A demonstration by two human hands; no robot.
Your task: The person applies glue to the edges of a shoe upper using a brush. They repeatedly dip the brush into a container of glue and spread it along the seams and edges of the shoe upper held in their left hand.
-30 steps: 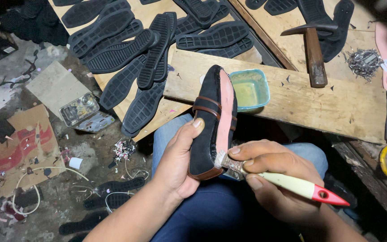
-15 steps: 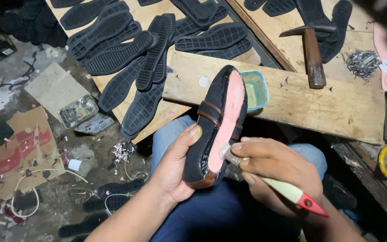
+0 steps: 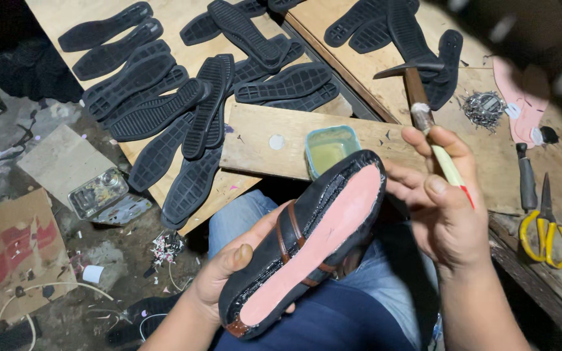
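My left hand [image 3: 229,266] holds a black shoe upper [image 3: 310,240] with brown straps, turned bottom up over my lap so its pink insole faces me. Wet glue shines along the black edge around the pink. My right hand [image 3: 440,201] grips a small brush [image 3: 434,140] with a pale handle and red end, bristles pointing up and away, lifted just right of the shoe's toe. A small teal glue tub [image 3: 330,148] sits on the wooden plank [image 3: 261,146] right behind the shoe's toe.
Several black rubber soles [image 3: 190,97] lie on boards at the back and left. A hammer [image 3: 411,68], a pile of nails [image 3: 484,107], pink insoles [image 3: 521,97], a dark-handled tool [image 3: 527,175] and yellow scissors [image 3: 546,224] lie on the bench at right. Cardboard and scraps litter the floor at left.
The shoe has turned so its pink bottom faces up and lies flatter. My right hand has lifted the brush off the heel and swung it up beside the toe.
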